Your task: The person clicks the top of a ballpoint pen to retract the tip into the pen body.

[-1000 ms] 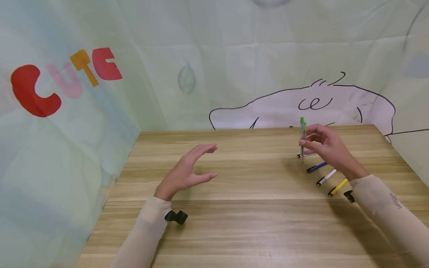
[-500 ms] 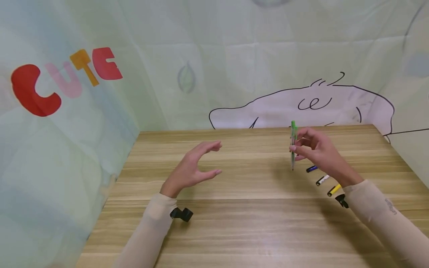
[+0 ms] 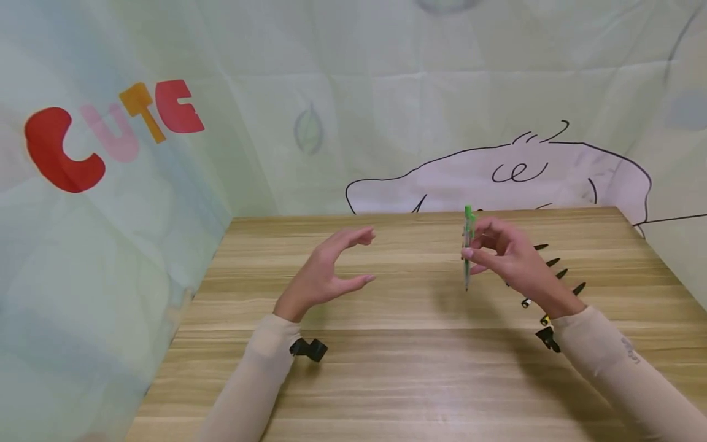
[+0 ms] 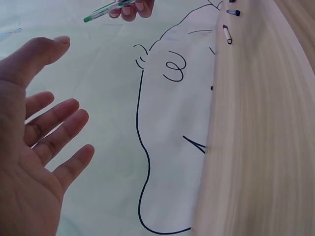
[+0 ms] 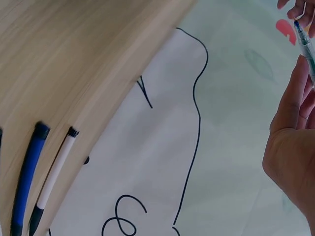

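Observation:
Between thumb and fingers of my right hand (image 3: 508, 255) I pinch a clear pen with green ends (image 3: 467, 224). The pen stands upright above the table, its point down. My left hand (image 3: 326, 270) hangs in the air to the left, thumb and fingers spread apart, holding nothing. In the left wrist view the left palm (image 4: 34, 182) shows, and the pen (image 4: 101, 13) is near the top edge. The right wrist view catches the pen (image 5: 305, 44) at its right edge. A gap separates the left hand from the pen.
Several markers lie in a row on the wooden table (image 3: 386, 374), partly hidden by the right hand and forearm. A yellow one (image 3: 545, 320) is nearest; a blue marker (image 5: 28, 172) and a white marker (image 5: 54, 172) show in the right wrist view. Printed cloth (image 3: 265, 141) hangs behind.
My right hand has carried the pen left and slightly nearer, away from the markers. My left hand has drifted right and a little farther forward, so the hands are closer together.

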Tool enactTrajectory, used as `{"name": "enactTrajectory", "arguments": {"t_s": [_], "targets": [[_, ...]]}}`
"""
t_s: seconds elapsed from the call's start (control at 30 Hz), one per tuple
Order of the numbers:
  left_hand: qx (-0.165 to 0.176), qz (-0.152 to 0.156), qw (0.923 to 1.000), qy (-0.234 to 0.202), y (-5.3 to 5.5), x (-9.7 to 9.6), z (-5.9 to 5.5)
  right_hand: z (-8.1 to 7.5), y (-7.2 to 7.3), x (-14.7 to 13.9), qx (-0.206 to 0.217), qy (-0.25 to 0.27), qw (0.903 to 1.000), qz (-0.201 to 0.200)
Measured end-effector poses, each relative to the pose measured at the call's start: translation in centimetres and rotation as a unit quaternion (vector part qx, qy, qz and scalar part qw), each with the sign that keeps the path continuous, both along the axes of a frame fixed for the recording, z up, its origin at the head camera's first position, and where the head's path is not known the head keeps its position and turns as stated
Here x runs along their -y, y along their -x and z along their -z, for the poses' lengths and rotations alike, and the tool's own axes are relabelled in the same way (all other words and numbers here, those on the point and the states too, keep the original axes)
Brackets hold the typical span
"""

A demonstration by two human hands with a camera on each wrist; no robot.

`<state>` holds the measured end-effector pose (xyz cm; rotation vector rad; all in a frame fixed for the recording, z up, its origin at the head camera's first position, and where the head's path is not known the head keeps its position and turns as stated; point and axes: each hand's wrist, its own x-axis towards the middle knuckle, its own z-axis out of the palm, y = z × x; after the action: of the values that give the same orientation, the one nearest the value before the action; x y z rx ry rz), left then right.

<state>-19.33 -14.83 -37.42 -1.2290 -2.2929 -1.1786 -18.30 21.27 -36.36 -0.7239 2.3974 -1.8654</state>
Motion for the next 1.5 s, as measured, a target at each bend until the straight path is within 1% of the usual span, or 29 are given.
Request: {"name": "enactTrajectory", "arguments": {"t_s": [0.13,0.37,0.53,0.67,1.03,1.27,1.4,1.5], "targets": [[-0.014,0.009,0.9998,-0.005,0.2,-0.7,-0.5,-0.2,-0.1,0.8,0.0,0.011,0.9998,-0.015],[-0.027,0.047,0.9979,-0.036,0.6,-2.4,-1.5,-0.7,-0.6,2.1,0.014,0.028,0.999,-0.03],[-0.05,0.06,0.9961,-0.041,0.8,-3.6,-2.0,-0.9,-0.9,2.9,0.021,0.038,0.9983,-0.038],[-0.06,0.069,0.9952,-0.035,0.9,-4.6,-2.3,-0.9,-1.0,3.3,0.029,0.042,0.9977,-0.044],[-0.062,0.089,0.9941,-0.012,0.8,-6.6,-3.0,-1.0,-1.2,4.6,0.033,0.05,0.9958,-0.07],[-0.056,0.092,0.9942,0.002,1.0,-7.1,-2.9,-1.1,-1.4,5.2,0.044,0.061,0.994,-0.079],[-0.066,0.094,0.9934,0.009,1.3,-7.4,-2.8,-1.2,-1.4,5.4,0.049,0.065,0.9934,-0.081],[-0.081,0.098,0.9919,0.014,1.5,-7.6,-2.8,-1.2,-1.5,5.6,0.052,0.066,0.9932,-0.081]]}}
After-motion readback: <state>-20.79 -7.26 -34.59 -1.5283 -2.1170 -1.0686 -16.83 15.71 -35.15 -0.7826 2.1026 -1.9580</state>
